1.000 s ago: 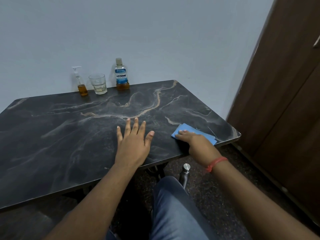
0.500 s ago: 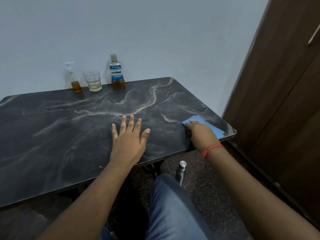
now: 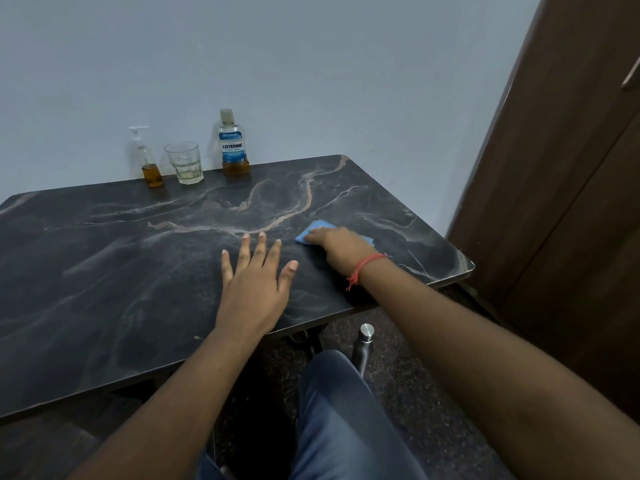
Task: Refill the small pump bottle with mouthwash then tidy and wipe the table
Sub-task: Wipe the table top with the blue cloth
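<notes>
My right hand (image 3: 341, 249) presses a blue cloth (image 3: 317, 227) flat onto the dark marble table (image 3: 104, 271), right of centre; most of the cloth is hidden under the palm. My left hand (image 3: 254, 285) rests flat on the tabletop with fingers spread, just left of the cloth. Along the far edge by the wall stand the small pump bottle (image 3: 149, 161) with amber liquid in its bottom, an almost empty clear glass (image 3: 185, 162), and the capped Listerine mouthwash bottle (image 3: 232, 143) with a little amber liquid left.
A brown wooden door (image 3: 571, 202) rises close to the table's right edge. A steel bottle (image 3: 363, 344) stands on the floor beside my knee (image 3: 339, 410), below the near table edge. The pale wall backs the table.
My right hand has slid the blue cloth from the near right corner toward the table's middle, farther from the edge. My left hand stayed flat in place.
</notes>
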